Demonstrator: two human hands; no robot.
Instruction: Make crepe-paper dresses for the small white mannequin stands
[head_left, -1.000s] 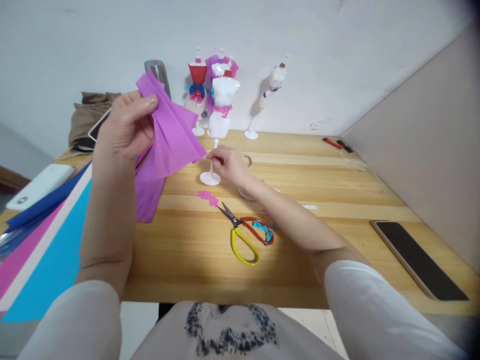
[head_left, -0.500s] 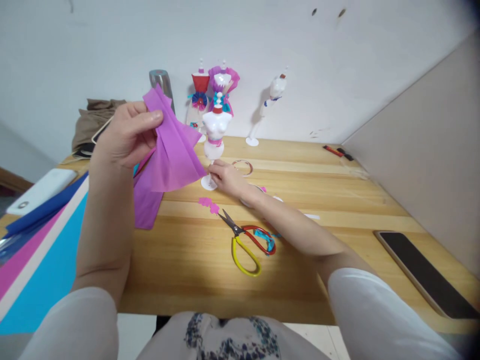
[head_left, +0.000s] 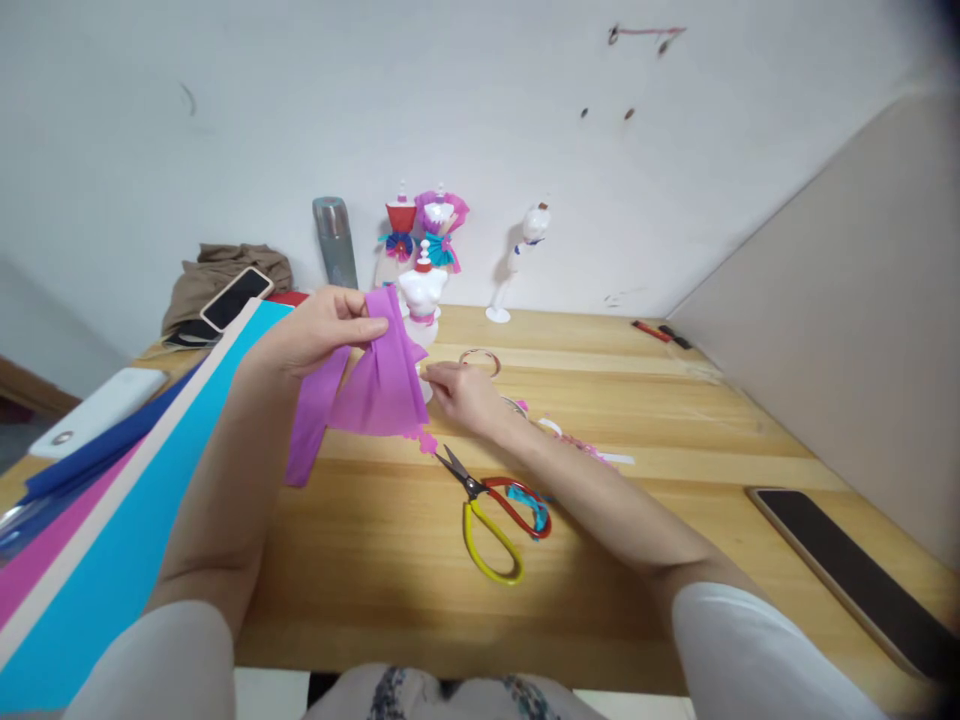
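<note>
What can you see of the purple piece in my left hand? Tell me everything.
The purple piece looks like thin, matte paper or cloth; I can't tell which. Pinched near its top by the left hand, thumb in front, it spreads in folds to a wider lower edge, with a pointed corner on its right. It partly hides the nearest mannequin. The right hand is close beside it; whether they touch is unclear.

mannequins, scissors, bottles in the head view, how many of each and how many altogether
Mannequins: 4
Scissors: 1 pair
Bottle: 1
Total: 6
</note>
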